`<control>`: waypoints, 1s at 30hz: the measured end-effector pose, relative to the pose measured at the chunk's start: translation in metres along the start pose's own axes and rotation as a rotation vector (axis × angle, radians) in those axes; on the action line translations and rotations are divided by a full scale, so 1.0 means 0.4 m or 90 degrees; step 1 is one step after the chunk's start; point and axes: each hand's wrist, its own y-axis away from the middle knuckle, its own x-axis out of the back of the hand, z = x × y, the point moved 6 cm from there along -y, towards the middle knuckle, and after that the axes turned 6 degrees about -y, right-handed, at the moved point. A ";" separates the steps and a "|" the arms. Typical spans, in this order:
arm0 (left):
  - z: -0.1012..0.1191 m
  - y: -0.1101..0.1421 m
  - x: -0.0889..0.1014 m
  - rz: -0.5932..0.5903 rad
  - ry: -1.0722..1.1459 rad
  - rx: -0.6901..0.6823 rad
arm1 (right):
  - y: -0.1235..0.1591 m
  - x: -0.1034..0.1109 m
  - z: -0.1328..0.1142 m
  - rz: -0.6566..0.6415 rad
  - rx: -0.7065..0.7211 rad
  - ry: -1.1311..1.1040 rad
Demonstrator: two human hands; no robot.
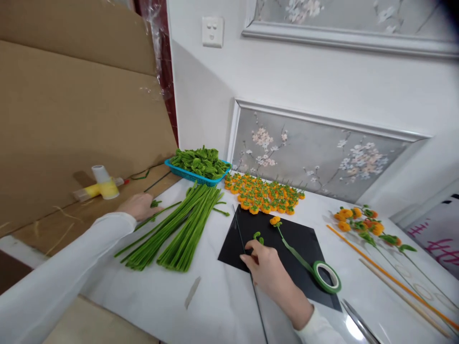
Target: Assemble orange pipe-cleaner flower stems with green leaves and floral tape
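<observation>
My left hand [138, 206] reaches to the far end of a big bundle of green pipe cleaners [179, 222], fingers closed on one of them. My right hand [263, 265] rests on a black mat [297, 239] and pinches a thin dark wire [247, 260] with a small green curled leaf piece [258, 237] at its fingertips. On the mat lies an orange flower on a green stem [287, 239] that runs to a roll of green floral tape [327, 276].
A blue tray of green leaf pieces [199, 165] stands at the back, several small orange flowers [263, 193] beside it. Finished orange flower stems [366, 227], wooden sticks [394, 282] and scissors [360, 322] lie right. A yellow glue gun [100, 187] lies left by cardboard [71, 119].
</observation>
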 end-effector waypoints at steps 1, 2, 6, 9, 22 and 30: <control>-0.001 -0.002 -0.012 -0.012 -0.007 0.007 | 0.003 0.001 0.004 0.001 0.003 -0.007; -0.002 -0.004 -0.021 -0.021 -0.011 0.013 | 0.006 0.002 0.008 0.003 0.005 -0.014; 0.003 -0.008 -0.027 -0.034 -0.001 0.024 | 0.014 0.001 0.015 0.005 0.028 -0.021; 0.012 -0.002 -0.016 -0.020 0.036 0.019 | 0.017 0.006 0.005 0.018 0.063 -0.002; 0.227 0.094 0.136 0.070 0.497 -0.109 | 0.019 0.015 -0.007 0.053 0.118 0.038; 0.430 0.194 0.051 -0.180 0.803 -0.160 | 0.021 0.033 -0.026 0.053 0.099 -0.017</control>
